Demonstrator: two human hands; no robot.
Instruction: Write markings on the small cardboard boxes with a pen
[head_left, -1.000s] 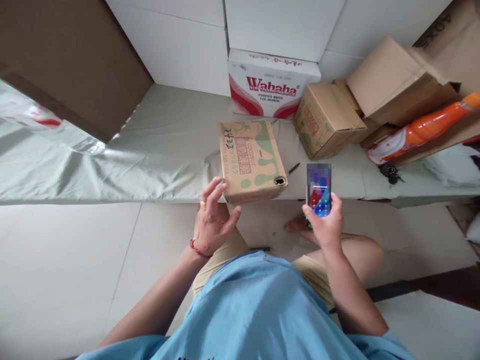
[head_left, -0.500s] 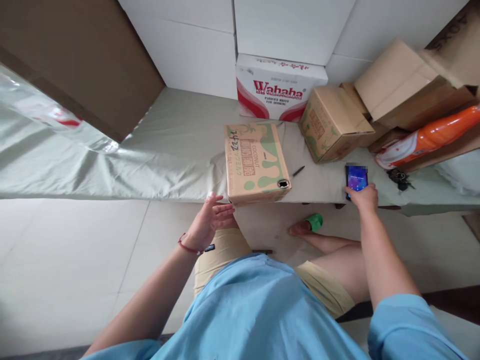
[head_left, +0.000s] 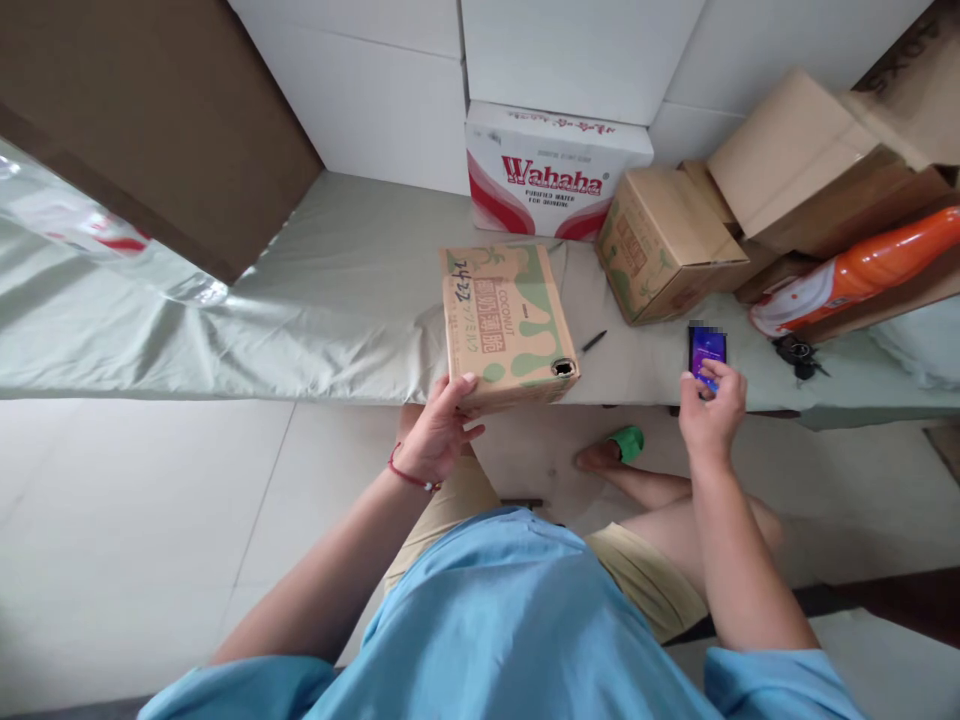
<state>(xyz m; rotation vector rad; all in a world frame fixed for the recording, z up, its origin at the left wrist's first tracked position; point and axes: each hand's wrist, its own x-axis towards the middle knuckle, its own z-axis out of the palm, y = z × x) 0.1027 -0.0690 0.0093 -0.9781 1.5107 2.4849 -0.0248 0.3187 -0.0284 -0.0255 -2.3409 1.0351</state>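
Note:
A tan and green coconut carton [head_left: 506,320] lies at the front edge of the grey-green covered table [head_left: 345,290]. My left hand [head_left: 439,435], with a red wrist string, grips the carton's near left corner, thumb on top and fingers along the front face. A phone [head_left: 706,347] with a lit screen lies flat on the table to the right. My right hand [head_left: 711,408] is at its near end, fingertips pinched on the phone's lower edge.
A white Wahaha water box [head_left: 551,170] stands against the wall behind the carton. Brown cartons [head_left: 660,240] and an orange bottle [head_left: 855,270] crowd the right. A black pen [head_left: 594,342] and keys [head_left: 799,355] lie on the table. A large brown board [head_left: 150,120] leans at the left.
My right hand carried the phone from in front of me down onto the table and has drawn back to its near end. My left hand dropped away, then took the carton's corner.

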